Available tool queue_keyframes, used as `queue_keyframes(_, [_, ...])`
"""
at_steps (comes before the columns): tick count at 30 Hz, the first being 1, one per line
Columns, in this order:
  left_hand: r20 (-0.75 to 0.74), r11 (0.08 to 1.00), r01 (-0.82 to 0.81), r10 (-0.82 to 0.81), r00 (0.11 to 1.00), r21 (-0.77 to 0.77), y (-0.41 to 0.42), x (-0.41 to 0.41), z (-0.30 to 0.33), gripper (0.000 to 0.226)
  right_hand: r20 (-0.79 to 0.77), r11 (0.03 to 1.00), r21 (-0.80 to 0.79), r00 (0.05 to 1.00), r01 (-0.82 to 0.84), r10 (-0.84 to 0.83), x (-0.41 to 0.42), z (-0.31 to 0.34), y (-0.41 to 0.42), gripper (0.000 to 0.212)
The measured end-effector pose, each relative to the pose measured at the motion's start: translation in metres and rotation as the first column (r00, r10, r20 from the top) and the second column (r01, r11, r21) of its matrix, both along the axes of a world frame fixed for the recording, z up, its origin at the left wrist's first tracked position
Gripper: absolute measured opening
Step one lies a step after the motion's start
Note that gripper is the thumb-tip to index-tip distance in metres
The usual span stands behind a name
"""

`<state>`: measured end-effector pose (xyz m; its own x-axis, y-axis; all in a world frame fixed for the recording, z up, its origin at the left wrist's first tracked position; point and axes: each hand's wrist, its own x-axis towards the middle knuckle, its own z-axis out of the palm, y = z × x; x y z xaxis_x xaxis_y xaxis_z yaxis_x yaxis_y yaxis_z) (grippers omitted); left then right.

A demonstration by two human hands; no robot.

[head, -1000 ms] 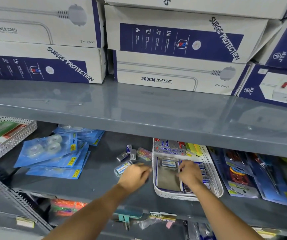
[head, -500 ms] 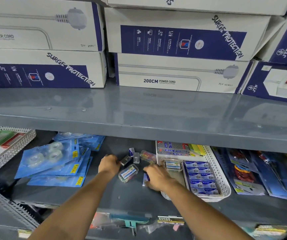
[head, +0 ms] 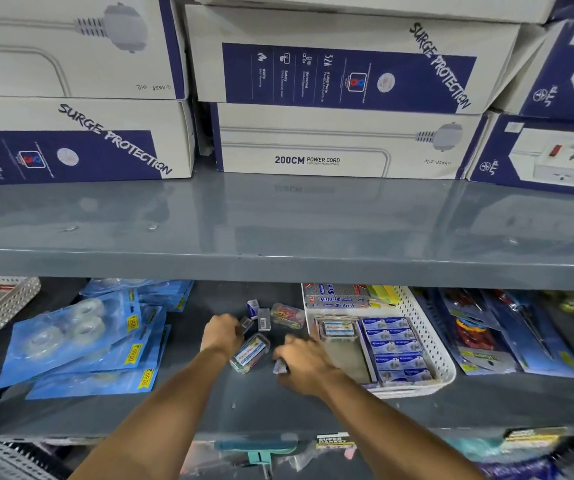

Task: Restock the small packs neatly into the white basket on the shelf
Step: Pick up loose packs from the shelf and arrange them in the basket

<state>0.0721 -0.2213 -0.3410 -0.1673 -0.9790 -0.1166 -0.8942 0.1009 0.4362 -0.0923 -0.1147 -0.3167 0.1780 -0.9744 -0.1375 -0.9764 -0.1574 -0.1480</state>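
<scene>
Reaching still: both hands [head: 221, 336] outside basket [head: 430, 344]

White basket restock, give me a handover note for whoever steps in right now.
Left hand: closing on a small pack on the shelf, grip unclear.
Right hand: blurred, fingers around a small pack, left of the white basket.
Done: blue packs lined up in the basket, a clear box beside them.
Left: loose packs, a clear box and a clip pack lie outside the basket.
</scene>
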Motion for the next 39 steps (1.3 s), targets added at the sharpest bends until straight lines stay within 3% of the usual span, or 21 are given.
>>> queue_keyframes(2, [-0.028, 0.999, 0.005, -0.007, 1.0, -0.044, -0.001, 0.0, 0.004, 0.021, 0.24, 0.998, -0.049, 0.971, 0.029, -0.016, -0.002, 0.011, 0.004, 0.025])
queue_keyframes(6, [-0.157, 0.985, 0.006, -0.033, 0.987, -0.17, 0.004, 0.0, 0.022, 0.019, 0.628, 0.951, -0.136, 0.767, 0.277, -0.133, -0.037, 0.028, 0.013, 0.029])
queue_keyframes(9, [-0.275, 0.97, 0.036, -0.103, 0.956, -0.24, 0.018, -0.011, 0.038, 0.017, 0.726, 0.852, -0.092, 0.621, 0.516, -0.297, -0.085, 0.043, 0.023, 0.014])
queue_keyframes(13, [-0.28, 0.919, 0.327, -0.38, 0.882, -0.219, 0.041, -0.052, 0.047, 0.023, 0.79, 0.725, 0.136, 0.367, 0.675, -0.49, -0.15, 0.056, 0.043, 0.02])
queue_keyframes(15, [-0.244, 0.88, 0.444, -0.474, 0.846, -0.171, 0.052, -0.084, 0.05, 0.029, 0.713, 0.714, 0.143, 0.428, 0.686, -0.555, -0.181, 0.056, 0.057, 0.027])
queue_keyframes(19, [-0.136, 0.774, 0.632, -0.629, 0.765, -0.024, 0.078, -0.145, 0.047, 0.032, 0.395, 0.808, 0.105, 0.721, 0.58, -0.569, -0.216, 0.047, 0.076, 0.025])
queue_keyframes(25, [-0.114, 0.713, 0.701, -0.695, 0.71, 0.022, 0.098, -0.197, 0.034, 0.026, 0.118, 0.888, 0.174, 0.887, 0.425, -0.447, -0.215, 0.039, 0.072, 0.036])
queue_keyframes(30, [-0.085, 0.74, 0.671, -0.667, 0.74, 0.04, 0.094, -0.214, 0.026, 0.024, 0.028, 0.895, 0.209, 0.913, 0.393, -0.407, -0.212, 0.032, 0.066, 0.014])
queue_keyframes(34, [-0.052, 0.749, 0.661, -0.659, 0.75, 0.04, 0.096, -0.22, 0.02, 0.026, 0.053, 0.887, 0.198, 0.899, 0.416, -0.434, -0.211, 0.034, 0.069, 0.028])
queue_keyframes(39, [-0.088, 0.792, 0.609, -0.604, 0.792, 0.046, 0.094, -0.22, 0.01, 0.02, 0.061, 0.877, 0.242, 0.895, 0.416, -0.442, -0.22, 0.028, 0.062, 0.028])
